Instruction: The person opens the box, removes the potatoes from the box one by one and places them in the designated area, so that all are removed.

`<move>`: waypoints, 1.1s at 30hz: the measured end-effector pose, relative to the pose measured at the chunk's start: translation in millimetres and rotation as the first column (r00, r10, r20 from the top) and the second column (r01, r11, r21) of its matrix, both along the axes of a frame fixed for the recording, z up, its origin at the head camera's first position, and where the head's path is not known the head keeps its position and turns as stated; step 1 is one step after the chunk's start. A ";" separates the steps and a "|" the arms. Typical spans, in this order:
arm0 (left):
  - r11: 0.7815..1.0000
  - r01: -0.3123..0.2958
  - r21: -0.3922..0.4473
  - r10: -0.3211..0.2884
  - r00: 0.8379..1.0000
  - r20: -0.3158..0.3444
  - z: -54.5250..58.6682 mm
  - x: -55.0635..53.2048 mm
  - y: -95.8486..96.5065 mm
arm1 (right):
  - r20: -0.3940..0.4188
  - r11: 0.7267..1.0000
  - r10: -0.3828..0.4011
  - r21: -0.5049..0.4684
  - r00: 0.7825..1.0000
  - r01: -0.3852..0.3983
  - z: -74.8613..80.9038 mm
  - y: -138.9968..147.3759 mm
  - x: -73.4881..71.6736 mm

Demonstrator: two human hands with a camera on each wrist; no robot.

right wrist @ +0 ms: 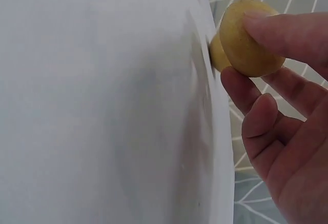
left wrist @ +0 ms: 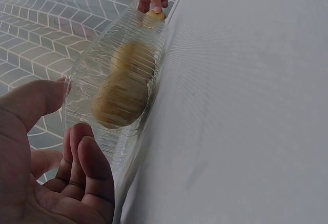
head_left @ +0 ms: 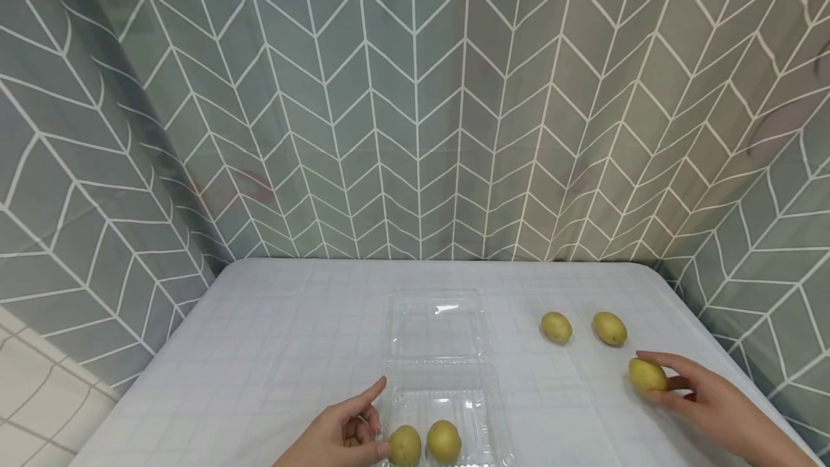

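Note:
My right hand (head_left: 703, 398) holds a yellow potato (head_left: 647, 377) between thumb and fingers, off to the right. Close up in the right wrist view, the thumb lies on one side of the potato (right wrist: 248, 37) and fingertips on the other. Left of centre, my left hand (head_left: 342, 427) is at the side of a clear plastic clamshell box (head_left: 476, 398), index finger extended and thumb tip at the rim. The left wrist view shows the thumb (left wrist: 43, 98) touching that rim, with other fingers bent beside the wall. Inside sit two potatoes (head_left: 444, 442), side by side.
Two more potatoes lie on the white-covered table at the right, one (head_left: 556, 327) left of the other (head_left: 609, 328). The box's raised lid (head_left: 437, 326) is folded back, away from me. A patterned curtain (head_left: 415, 107) surrounds the table's back and sides.

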State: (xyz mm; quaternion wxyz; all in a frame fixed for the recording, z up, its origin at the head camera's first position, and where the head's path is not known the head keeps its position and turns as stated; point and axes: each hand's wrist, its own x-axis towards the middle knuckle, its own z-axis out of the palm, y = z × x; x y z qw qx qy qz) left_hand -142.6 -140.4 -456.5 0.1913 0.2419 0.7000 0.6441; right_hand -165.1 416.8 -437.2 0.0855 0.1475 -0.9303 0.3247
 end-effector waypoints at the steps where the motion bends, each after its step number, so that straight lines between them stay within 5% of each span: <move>1: 1.000 0.001 0.000 -0.001 1.000 -0.001 0.1 -0.1 0.1 | 0.003 1.000 -0.012 0.001 1.000 0.012 -0.7 1.8 -0.1; 10: 1.000 -0.001 -0.001 0.001 1.000 -0.002 -1.4 -1.1 -0.1 | -0.009 0.997 -0.067 0.032 0.998 0.067 -5.6 20.3 0.7; 33: 1.000 -0.002 -0.013 0.002 1.000 0.009 0.0 -0.6 0.0 | -0.051 0.988 -0.010 0.151 0.999 0.018 -15.1 39.5 -3.5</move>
